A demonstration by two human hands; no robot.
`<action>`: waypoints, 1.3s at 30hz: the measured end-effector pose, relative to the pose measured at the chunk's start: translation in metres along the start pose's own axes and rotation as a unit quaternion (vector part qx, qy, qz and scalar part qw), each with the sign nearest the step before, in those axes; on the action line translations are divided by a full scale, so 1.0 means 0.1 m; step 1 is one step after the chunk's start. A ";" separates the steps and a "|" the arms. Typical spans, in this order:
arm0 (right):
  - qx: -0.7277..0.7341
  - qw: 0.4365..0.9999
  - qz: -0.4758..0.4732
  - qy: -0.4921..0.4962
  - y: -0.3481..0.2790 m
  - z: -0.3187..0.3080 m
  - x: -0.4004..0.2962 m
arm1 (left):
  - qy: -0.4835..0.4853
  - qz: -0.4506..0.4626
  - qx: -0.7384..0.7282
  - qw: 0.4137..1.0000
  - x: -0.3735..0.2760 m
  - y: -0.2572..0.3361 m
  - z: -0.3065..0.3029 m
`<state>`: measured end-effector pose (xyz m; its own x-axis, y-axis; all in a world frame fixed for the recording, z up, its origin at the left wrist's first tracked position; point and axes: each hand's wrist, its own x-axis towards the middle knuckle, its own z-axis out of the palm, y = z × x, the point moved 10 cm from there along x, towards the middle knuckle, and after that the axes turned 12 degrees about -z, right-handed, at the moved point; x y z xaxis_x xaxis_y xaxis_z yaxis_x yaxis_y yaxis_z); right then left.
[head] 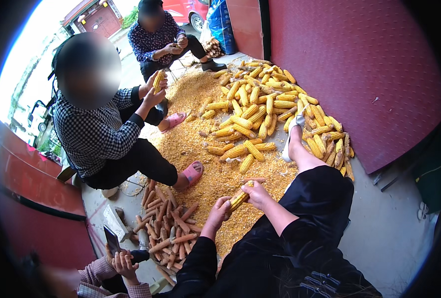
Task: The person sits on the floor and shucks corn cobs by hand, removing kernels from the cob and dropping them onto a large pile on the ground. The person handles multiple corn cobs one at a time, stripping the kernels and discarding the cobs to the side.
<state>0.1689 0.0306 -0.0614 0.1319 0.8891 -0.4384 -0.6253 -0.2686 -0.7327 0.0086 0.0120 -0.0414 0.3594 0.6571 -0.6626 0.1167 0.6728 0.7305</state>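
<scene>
Between my two hands is a yellow ear of dried corn [239, 200], slanting up to the right over the floor. My left hand [219, 213] grips its lower end. Around the upper end close the fingers of my right hand [257, 194]. Below them spreads a wide layer of loose corn kernels [175, 149]. A heap of unshelled corn ears [257, 100] lies beyond, against the red metal door. To the left of my hands is a pile of bare, reddish corncobs [172, 227]. One bare cob [254, 180] rests on the kernels just past my right hand.
A person in a checked top [93, 138] sits at left holding a corn ear [159, 81]. Another person [157, 44] sits behind, hands together. At lower left a person's hands hold a phone [111, 240]. A red metal door [354, 74] stands at right. My white shoe [293, 138] touches the heap.
</scene>
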 end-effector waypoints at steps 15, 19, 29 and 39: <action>-0.032 0.996 0.019 0.083 -0.10 -0.53 0.71 | 0.041 -0.006 -0.095 0.995 0.71 0.15 0.22; -0.062 0.993 0.012 0.104 -0.16 -0.75 0.88 | -0.028 -0.038 -0.164 0.985 0.87 0.17 0.44; -0.125 0.985 0.013 0.118 -0.42 -0.94 0.87 | 0.037 -0.021 -0.115 0.992 1.08 0.08 0.49; -0.178 0.982 -0.019 0.054 -0.50 -0.76 0.64 | 0.069 -0.059 0.027 0.996 0.91 0.20 0.57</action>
<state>0.2668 0.0730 -0.0923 0.2420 0.8616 -0.4462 -0.3127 -0.3661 -0.8765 0.0961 0.0654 -0.0777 0.2110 0.6178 -0.7575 0.2016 0.7308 0.6522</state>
